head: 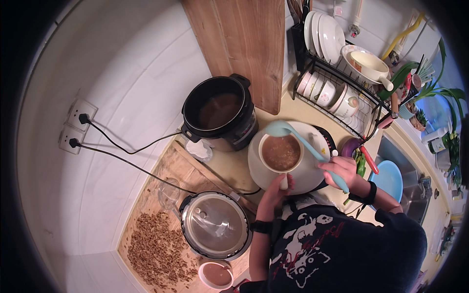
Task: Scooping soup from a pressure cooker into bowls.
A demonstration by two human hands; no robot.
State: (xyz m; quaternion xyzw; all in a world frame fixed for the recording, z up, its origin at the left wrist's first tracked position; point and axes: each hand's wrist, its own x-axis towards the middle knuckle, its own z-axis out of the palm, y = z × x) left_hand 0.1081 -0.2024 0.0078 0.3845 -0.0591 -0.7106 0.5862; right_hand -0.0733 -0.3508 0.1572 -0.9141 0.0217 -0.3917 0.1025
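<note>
My left hand [277, 187] grips the short handle of a cream handled bowl [259, 153] nearly full of brown porridge-like soup [281, 154]. In my right hand [341, 171] is the long handle of a light blue ladle [280, 128], its head above the bowl's far rim. What lies inside the ladle head is hard to tell. Under the bowl is a large round whitish lid [261, 179] with a knob at its right side. To the left of the bowl, a black open electric cooker pot [188, 119] holds dark reddish-brown liquid [220, 111].
The cooker's detached lid [216, 225] lies on a wooden board by scattered brown pieces [154, 241] and a pink-rimmed bowl of brown liquid [218, 274]. Two plugged cords [128, 152] cross the left side. A dish rack [340, 80], an eggplant [350, 147] and a blue basin [388, 179] are on the right.
</note>
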